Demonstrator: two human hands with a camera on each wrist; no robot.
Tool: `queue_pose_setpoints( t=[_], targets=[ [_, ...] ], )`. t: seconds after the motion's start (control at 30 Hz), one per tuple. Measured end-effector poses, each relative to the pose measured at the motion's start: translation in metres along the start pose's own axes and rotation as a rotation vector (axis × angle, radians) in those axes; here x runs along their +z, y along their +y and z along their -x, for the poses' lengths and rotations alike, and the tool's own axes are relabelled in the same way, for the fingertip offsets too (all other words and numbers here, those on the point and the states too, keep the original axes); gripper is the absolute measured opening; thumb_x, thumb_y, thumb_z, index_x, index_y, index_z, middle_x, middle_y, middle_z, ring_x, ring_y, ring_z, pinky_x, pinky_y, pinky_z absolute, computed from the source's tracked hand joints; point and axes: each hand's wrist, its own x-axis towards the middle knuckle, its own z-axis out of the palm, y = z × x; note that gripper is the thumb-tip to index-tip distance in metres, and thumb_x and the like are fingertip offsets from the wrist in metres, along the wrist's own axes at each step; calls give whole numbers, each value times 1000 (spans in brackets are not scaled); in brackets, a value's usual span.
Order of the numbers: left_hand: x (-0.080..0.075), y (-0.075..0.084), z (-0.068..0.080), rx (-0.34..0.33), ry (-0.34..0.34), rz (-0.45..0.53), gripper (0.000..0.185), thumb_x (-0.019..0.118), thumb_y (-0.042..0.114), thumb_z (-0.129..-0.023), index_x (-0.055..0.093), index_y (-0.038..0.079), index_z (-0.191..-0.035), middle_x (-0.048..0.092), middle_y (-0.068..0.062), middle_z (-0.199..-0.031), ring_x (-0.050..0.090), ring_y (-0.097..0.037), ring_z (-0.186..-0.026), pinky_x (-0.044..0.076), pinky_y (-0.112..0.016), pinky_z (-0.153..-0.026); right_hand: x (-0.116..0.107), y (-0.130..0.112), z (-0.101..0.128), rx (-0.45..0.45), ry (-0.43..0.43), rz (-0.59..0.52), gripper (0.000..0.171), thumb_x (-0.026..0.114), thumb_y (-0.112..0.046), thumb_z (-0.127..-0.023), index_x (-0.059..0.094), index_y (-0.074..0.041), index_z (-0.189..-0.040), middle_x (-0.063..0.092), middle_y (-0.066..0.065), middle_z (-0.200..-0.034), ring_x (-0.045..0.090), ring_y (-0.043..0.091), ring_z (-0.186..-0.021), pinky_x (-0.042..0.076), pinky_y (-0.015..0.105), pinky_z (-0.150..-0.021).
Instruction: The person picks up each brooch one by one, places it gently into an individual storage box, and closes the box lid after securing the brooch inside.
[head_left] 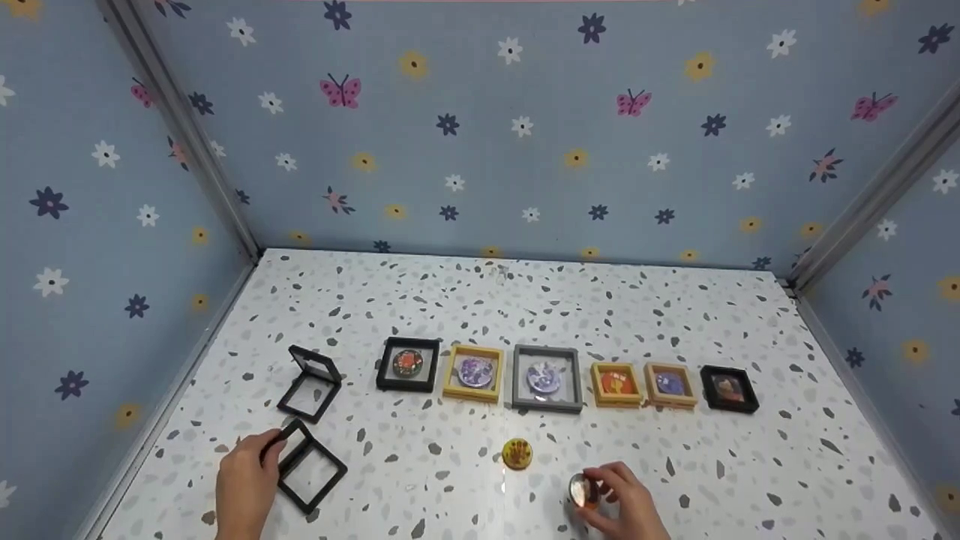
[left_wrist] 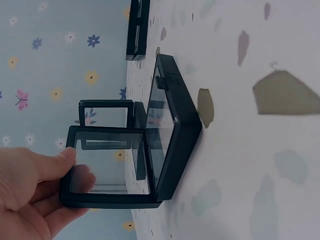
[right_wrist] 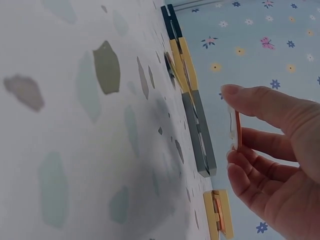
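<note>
At the left front, my left hand [head_left: 246, 480] grips the raised lid of a black hinged display frame [head_left: 328, 491]. Its thumb and fingers pinch the lid's outer edge, and clear film spans both halves in the left wrist view. The base rests on the tabletop. Over the table, my right hand [head_left: 626, 501] pinches a round badge [head_left: 581, 491] between thumb and fingers, tilted on edge with its silvery back showing. From the right wrist view, the badge [right_wrist: 238, 130] has an orange rim. A yellow round badge [head_left: 517, 454] with a dark pattern lies on the table between the hands.
Behind the left hand stands another black frame [head_left: 328, 403], lid raised. Across the table runs a row of closed frames holding round badges, from a black frame [head_left: 385, 364] past a large grey frame [head_left: 516, 379] to a small black frame [head_left: 731, 406]. Patterned walls [head_left: 480, 97] enclose the table.
</note>
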Motion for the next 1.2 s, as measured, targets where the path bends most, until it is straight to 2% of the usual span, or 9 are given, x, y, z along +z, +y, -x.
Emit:
queue_pose_setpoints(
  t=[0.07,0.27,0.53,0.67,0.83,1.2],
  targets=[
    [5,-1,1,-4,9,3,15,64,-4,-76,64,-9,-90,62,-23,-83,60,-36,-76,48,-44,-61,1,0,0,-4,5,4,44,72,-31,-73,59,-4,-104,47,2,-89,50,11,-70,46,24,-56],
    [14,9,7,-4,21,25,14,65,-3,-76,65,-8,-89,63,-19,-81,61,-31,-74,48,-40,-57,3,1,0,-24,18,9,42,72,-29,-73,60,-4,-103,47,2,-89,49,9,-70,46,24,-56],
    [22,28,11,34,16,67,14,65,-3,-77,65,-7,-90,63,-19,-83,61,-32,-77,49,-43,-65,4,0,0,-57,22,-11,41,72,-27,-73,60,-3,-104,48,3,-90,50,11,-71,46,25,-56],
    [28,34,12,53,1,91,14,65,-3,-76,65,-7,-90,63,-18,-83,61,-31,-76,49,-42,-64,4,0,0,-75,34,-10,41,72,-27,-74,59,-3,-105,48,3,-91,50,11,-70,46,26,-55],
    [36,42,15,83,7,119,13,66,-3,-75,66,-7,-88,63,-16,-80,61,-29,-73,49,-39,-61,4,-2,-2,-63,29,1,45,71,-30,-73,59,-3,-107,48,2,-92,49,10,-72,47,27,-57],
    [50,60,21,70,-20,140,14,67,1,-76,66,-5,-89,64,-13,-81,61,-27,-74,48,-40,-65,9,-10,-10,-39,22,22,42,73,-24,-72,59,-5,-107,48,-1,-92,48,9,-73,47,27,-59]
  ],
)
